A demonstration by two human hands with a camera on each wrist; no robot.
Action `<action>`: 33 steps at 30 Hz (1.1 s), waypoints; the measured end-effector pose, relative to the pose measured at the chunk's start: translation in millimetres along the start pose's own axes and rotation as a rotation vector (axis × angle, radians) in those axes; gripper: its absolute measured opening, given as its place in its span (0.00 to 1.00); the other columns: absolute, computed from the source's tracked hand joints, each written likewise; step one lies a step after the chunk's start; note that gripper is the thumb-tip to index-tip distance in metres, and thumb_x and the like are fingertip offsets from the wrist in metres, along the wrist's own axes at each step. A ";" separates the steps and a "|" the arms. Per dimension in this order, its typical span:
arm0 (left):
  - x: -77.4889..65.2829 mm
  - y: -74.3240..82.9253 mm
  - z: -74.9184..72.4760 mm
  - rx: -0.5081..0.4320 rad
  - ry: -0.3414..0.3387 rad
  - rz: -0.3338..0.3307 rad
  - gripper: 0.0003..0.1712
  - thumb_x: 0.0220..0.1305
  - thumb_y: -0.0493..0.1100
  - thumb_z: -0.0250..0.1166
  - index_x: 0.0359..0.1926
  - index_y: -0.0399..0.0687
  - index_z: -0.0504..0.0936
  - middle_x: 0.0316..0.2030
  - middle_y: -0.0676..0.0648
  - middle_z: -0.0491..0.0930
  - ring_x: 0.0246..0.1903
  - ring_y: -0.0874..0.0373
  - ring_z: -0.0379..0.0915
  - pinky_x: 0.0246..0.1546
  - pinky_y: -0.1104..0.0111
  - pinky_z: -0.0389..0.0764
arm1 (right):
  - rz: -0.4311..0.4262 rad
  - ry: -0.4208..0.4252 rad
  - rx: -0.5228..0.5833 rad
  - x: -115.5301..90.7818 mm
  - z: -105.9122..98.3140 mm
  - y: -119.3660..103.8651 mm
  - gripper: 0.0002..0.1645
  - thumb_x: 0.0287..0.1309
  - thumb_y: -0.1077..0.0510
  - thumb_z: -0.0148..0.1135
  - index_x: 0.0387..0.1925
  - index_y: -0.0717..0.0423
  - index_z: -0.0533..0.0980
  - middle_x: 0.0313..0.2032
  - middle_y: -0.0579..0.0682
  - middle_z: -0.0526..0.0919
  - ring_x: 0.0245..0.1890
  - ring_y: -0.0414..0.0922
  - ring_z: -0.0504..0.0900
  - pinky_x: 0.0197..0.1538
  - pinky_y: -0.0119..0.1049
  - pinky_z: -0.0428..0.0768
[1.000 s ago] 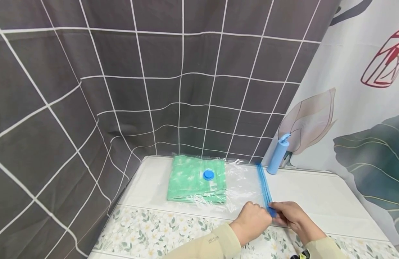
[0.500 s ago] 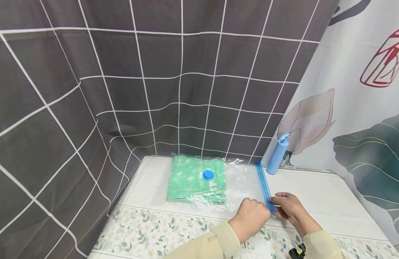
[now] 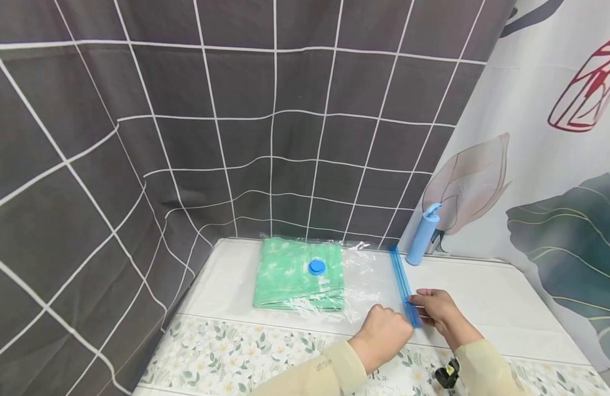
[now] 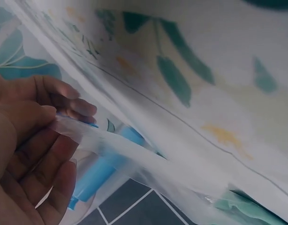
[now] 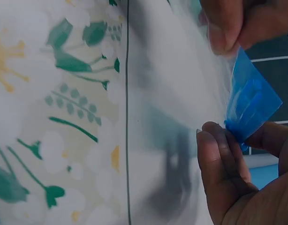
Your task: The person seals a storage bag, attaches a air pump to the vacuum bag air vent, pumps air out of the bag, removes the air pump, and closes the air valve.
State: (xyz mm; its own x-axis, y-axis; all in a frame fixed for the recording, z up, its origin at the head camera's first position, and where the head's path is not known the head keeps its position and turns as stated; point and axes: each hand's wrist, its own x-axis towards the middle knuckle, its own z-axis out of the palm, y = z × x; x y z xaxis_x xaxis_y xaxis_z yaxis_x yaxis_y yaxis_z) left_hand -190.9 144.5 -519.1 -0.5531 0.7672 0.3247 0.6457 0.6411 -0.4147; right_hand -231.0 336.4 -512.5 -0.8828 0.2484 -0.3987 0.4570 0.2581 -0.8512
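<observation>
A clear vacuum storage bag (image 3: 371, 283) lies flat, with a folded green cloth (image 3: 287, 275) inside. A round blue valve (image 3: 317, 267) sits over the cloth. Along the bag's right end runs a blue zip strip (image 3: 400, 272). My left hand (image 3: 384, 333) pinches the clear film by the strip's near corner; in the left wrist view its thumb and fingers meet on the film (image 4: 87, 133). My right hand (image 3: 439, 313) pinches the strip a little farther along, around a small blue piece (image 5: 243, 146). The blue corner (image 5: 254, 98) spreads between both hands.
A light blue cylinder with a hooked top (image 3: 423, 236) stands behind the strip, by the patterned white curtain (image 3: 532, 165). A dark grid curtain (image 3: 245, 143) hangs behind the table. Floral cloth (image 3: 225, 352) covers the table's near part.
My right hand has moved a short way up the blue strip, away from my left hand, which keeps its hold near the corner. The cloth and cylinder stay where they were.
</observation>
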 end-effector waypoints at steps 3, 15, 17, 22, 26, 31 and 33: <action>-0.6 0.5 0.8 -0.013 -0.021 0.013 0.06 0.72 0.56 0.75 0.35 0.78 0.94 0.26 0.68 0.89 0.23 0.71 0.80 0.25 0.74 0.75 | 0.007 -0.008 -0.004 5.1 -1.2 -2.3 0.33 0.75 0.62 0.68 0.70 0.77 0.67 0.29 0.43 0.86 0.29 0.37 0.84 0.34 0.32 0.87; -1.1 2.7 0.9 -0.067 -0.028 0.048 0.06 0.73 0.56 0.75 0.36 0.77 0.94 0.27 0.67 0.91 0.24 0.70 0.81 0.29 0.72 0.66 | 0.014 -0.025 -0.043 33.2 -7.8 -15.0 0.32 0.77 0.64 0.66 0.71 0.78 0.67 0.33 0.47 0.87 0.32 0.39 0.85 0.37 0.34 0.90; -1.3 2.9 1.3 -0.073 -0.024 0.051 0.06 0.73 0.56 0.75 0.36 0.77 0.94 0.28 0.68 0.91 0.25 0.70 0.81 0.29 0.72 0.66 | 0.009 -0.030 -0.049 37.5 -9.0 -16.9 0.32 0.77 0.64 0.66 0.71 0.79 0.67 0.34 0.49 0.88 0.33 0.40 0.86 0.37 0.35 0.91; -1.9 2.2 1.8 -0.072 -0.015 0.046 0.06 0.72 0.55 0.75 0.36 0.78 0.93 0.28 0.68 0.91 0.25 0.71 0.81 0.30 0.72 0.65 | 0.007 -0.027 -0.060 46.0 -9.6 -21.4 0.33 0.76 0.63 0.67 0.71 0.79 0.67 0.36 0.51 0.87 0.35 0.41 0.85 0.38 0.35 0.91; -2.0 0.3 3.5 -0.066 0.009 0.028 0.04 0.72 0.55 0.76 0.38 0.76 0.93 0.30 0.67 0.90 0.26 0.70 0.80 0.30 0.72 0.66 | 0.024 -0.022 -0.056 50.0 -9.3 -23.7 0.26 0.76 0.62 0.67 0.66 0.74 0.72 0.34 0.47 0.85 0.34 0.40 0.84 0.37 0.33 0.89; -2.9 -3.8 3.9 -0.091 -0.003 0.002 0.03 0.72 0.54 0.76 0.44 0.74 0.93 0.34 0.66 0.91 0.30 0.69 0.81 0.32 0.72 0.69 | 0.042 -0.015 -0.028 49.5 -7.8 -24.4 0.11 0.75 0.60 0.68 0.50 0.64 0.79 0.30 0.44 0.84 0.30 0.39 0.83 0.35 0.31 0.88; -3.5 -5.4 3.1 -0.099 -0.027 -0.007 0.04 0.72 0.54 0.76 0.45 0.73 0.93 0.35 0.65 0.92 0.31 0.68 0.82 0.33 0.72 0.72 | 0.040 -0.018 -0.017 48.2 -6.7 -25.1 0.08 0.75 0.59 0.68 0.47 0.61 0.80 0.28 0.43 0.84 0.29 0.38 0.83 0.34 0.31 0.89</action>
State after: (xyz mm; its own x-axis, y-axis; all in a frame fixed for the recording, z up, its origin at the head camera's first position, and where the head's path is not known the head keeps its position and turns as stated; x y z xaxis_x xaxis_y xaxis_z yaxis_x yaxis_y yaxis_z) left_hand -194.0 138.2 -520.6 -0.5706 0.7630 0.3038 0.6903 0.6460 -0.3258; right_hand -284.4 348.2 -508.0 -0.8656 0.2423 -0.4383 0.4936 0.2647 -0.8285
